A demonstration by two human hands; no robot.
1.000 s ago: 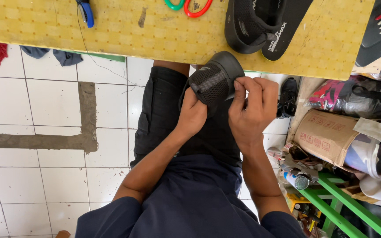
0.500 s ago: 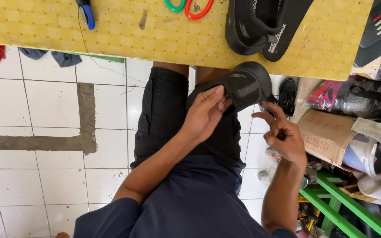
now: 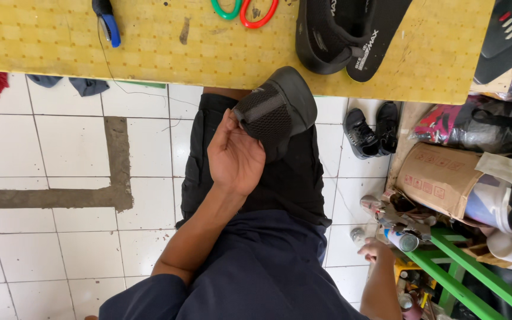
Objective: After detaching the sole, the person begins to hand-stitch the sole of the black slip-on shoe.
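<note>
My left hand (image 3: 235,157) holds a black mesh shoe (image 3: 277,109) over my lap, just below the edge of the yellow table (image 3: 167,47). The shoe's rounded sole side faces up and to the right. My right hand (image 3: 373,249) is low at the right, down among the clutter beside a green metal rack (image 3: 463,278). It is next to a small clear bottle (image 3: 357,235) and a spray can (image 3: 402,240). Its fingers are partly hidden, so its grip is unclear.
On the table lie a black shoe with a loose insole (image 3: 351,32), green and red scissors handles (image 3: 244,9) and a blue-handled tool (image 3: 106,21). A pair of black shoes (image 3: 371,127), a cardboard box (image 3: 440,181) and bags stand on the white tiled floor at the right.
My right hand let go of the shoe and dropped down to the right, to the clutter by the green rack. My left hand alone keeps the shoe and has turned it.
</note>
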